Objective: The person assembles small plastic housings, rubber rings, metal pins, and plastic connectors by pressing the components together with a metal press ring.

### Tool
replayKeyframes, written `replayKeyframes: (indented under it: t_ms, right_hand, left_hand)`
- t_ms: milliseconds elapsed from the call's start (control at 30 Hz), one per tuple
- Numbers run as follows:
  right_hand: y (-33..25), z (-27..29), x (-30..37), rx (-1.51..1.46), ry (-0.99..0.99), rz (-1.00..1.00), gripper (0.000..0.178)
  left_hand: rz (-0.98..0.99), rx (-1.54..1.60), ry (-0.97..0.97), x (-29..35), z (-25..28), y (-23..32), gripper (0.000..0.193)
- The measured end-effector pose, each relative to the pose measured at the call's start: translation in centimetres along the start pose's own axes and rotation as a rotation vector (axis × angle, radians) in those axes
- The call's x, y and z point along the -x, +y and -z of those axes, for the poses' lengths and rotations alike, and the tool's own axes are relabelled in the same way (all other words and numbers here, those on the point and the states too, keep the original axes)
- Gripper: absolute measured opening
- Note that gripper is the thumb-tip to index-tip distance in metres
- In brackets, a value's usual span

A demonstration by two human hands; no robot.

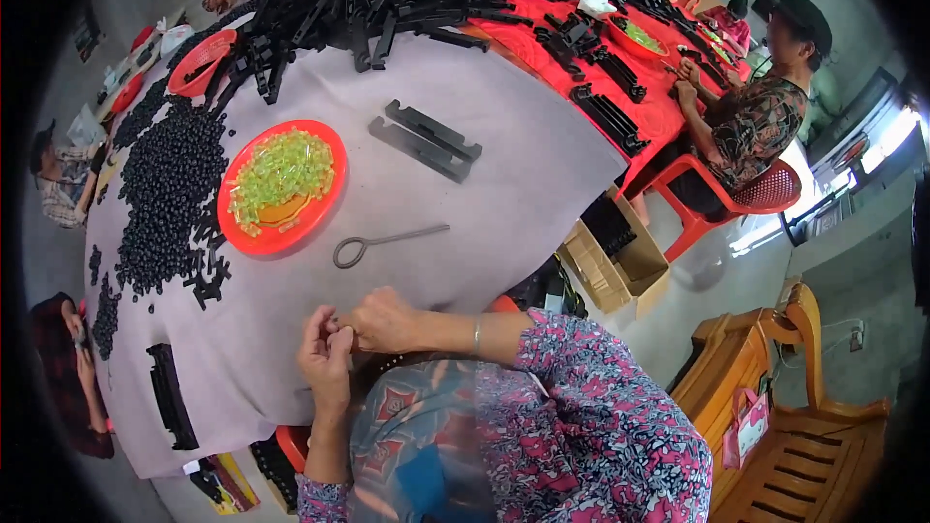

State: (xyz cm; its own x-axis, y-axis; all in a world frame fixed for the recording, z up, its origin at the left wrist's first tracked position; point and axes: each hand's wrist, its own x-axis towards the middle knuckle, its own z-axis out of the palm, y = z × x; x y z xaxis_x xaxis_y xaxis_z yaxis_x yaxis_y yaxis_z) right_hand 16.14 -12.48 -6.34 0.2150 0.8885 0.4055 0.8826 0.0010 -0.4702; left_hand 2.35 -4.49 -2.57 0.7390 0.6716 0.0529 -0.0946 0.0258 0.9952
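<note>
Near the table edge, my left hand (325, 358) and my right hand (383, 320) meet with their fingertips pinched together. Whatever lies between the fingers is too small or hidden to make out. Just beyond them is a metal rod with a looped end (387, 238). Farther off, a red plate (340, 163) holds many small yellow-green translucent tubes (281, 169). Two long black plastic strips (426, 140) lie side by side to the right of the plate.
Small black round pieces (167, 203) heap left of the plate, with small black branched pieces (206, 276) beside them. A pile of long black parts (378, 0) covers the far side. One black strip (171, 397) lies near left. A co-worker (765, 107) sits at the red-covered table.
</note>
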Motion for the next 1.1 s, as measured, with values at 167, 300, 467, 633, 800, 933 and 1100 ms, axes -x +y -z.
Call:
replayKeyframes:
  t_ms: [167, 300, 467, 633, 800, 933, 1100]
  right_hand:
    - [0.0, -0.3, 0.0, -0.12, 0.044, 0.036, 0.016]
    - [-0.7, 0.6, -0.4, -0.138, 0.016, 0.031, 0.015]
    - [-0.4, 0.6, -0.5, -0.07, -0.123, 0.023, 0.012]
    - [-1.2, 2.0, -0.8, -0.112, -0.076, 0.059, 0.014]
    - [-1.2, 1.6, -0.9, -0.109, -0.05, 0.061, 0.016]
    - [-1.2, 1.7, -1.1, -0.144, -0.074, -0.01, 0.018]
    - [-1.5, 2.3, -1.3, -0.091, -0.062, -0.051, 0.019]
  left_hand:
    - [-0.053, -0.107, -0.08, -0.3, 0.4, 0.1, 0.035]
    - [-0.058, -0.135, -0.07, -0.3, 0.5, -0.2, 0.035]
    - [-0.071, -0.198, -0.083, -0.5, 0.3, 0.3, 0.033]
    - [-0.111, -0.253, -0.066, -0.5, 0.3, 0.2, 0.032]
    - [-0.125, -0.262, -0.07, -0.6, 0.2, 0.6, 0.031]
    - [-0.103, -0.242, -0.06, -0.6, 0.4, -0.1, 0.033]
    - [-0.099, -0.134, 0.039, -0.3, 0.2, -0.8, 0.037]
